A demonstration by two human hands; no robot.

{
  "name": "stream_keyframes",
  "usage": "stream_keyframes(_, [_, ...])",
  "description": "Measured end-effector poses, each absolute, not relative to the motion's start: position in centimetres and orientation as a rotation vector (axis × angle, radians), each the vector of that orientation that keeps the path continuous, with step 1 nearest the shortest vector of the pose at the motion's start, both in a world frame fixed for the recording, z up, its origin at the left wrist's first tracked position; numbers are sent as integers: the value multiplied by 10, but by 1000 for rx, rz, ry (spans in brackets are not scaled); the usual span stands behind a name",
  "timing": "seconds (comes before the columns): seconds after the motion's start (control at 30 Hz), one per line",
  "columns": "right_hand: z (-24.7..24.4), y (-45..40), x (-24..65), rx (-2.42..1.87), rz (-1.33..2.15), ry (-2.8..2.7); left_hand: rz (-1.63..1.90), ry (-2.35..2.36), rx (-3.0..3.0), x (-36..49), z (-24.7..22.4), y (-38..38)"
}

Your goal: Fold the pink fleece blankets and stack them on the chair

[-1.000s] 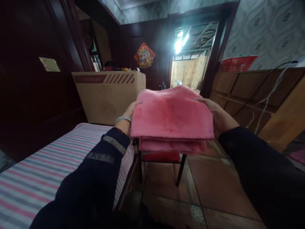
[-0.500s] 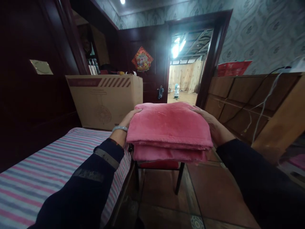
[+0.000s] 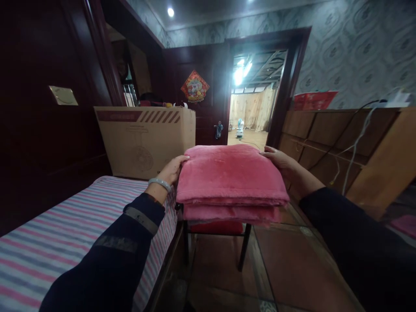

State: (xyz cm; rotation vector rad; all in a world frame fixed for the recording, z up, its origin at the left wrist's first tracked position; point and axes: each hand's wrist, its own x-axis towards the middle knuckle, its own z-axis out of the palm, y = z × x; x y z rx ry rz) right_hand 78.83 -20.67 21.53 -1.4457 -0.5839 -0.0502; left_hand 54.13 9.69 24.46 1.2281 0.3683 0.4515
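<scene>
A thick pink plush blanket (image 3: 231, 173), folded into several layers, rests on a chair with a red seat (image 3: 216, 228) and dark legs. At its far left edge is my left hand (image 3: 173, 170), wearing a pale bangle (image 3: 160, 183); the thumb tip lies on the blanket's edge and the other fingers are partly hidden. My right hand (image 3: 282, 161) is closed about the far right corner, its thumb side on top and the remaining fingers out of sight. The fold faces me, with its layers stacked fairly evenly.
To the left lies a striped sheet (image 3: 74, 225) on a bed-like surface. Behind it stands a large cardboard box (image 3: 146, 143). A wooden cabinet (image 3: 338, 130) with hanging cables and a red basket (image 3: 313, 100) is on the right. An open doorway is beyond the chair.
My view has tilted up slightly. My left hand has shifted a little outward and toward me along the blanket's left edge; the right hand stays at its corner. The blanket remains on the chair.
</scene>
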Motion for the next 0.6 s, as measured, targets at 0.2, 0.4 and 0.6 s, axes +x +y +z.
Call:
stream_keyframes(0.2, [264,-189,756,-1913,-600,-1044,533,331,1411,548,248,94])
stream_keyframes(0.4, [249,-140,742,-2128,-502,-1149,746,406,1686,564,239,86])
stream_keyframes(0.6, [219,-137,741,-2260,-530,-1146,666,508,2011,561,264,86])
